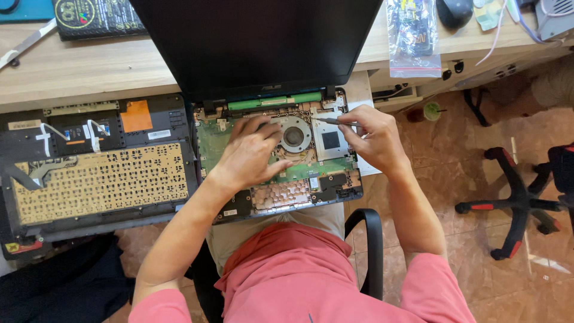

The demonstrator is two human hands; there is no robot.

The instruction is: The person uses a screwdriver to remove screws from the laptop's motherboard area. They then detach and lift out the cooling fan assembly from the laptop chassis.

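Opened laptop: left hand spread flat on board; right hand pinching metal tool; slip risks scratching board.

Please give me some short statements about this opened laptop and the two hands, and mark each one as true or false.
1. The right hand holds a thin metal tool over the opened laptop base. True.
2. The left hand rests on the removed keyboard panel. False: it rests on the green motherboard, beside the round cooling fan.
3. The keyboard panel lies underside up, to the left of the laptop. True.
4. The laptop screen shows a bright picture. False: it is dark.
5. A clear plastic bag lies on the wooden desk. True.
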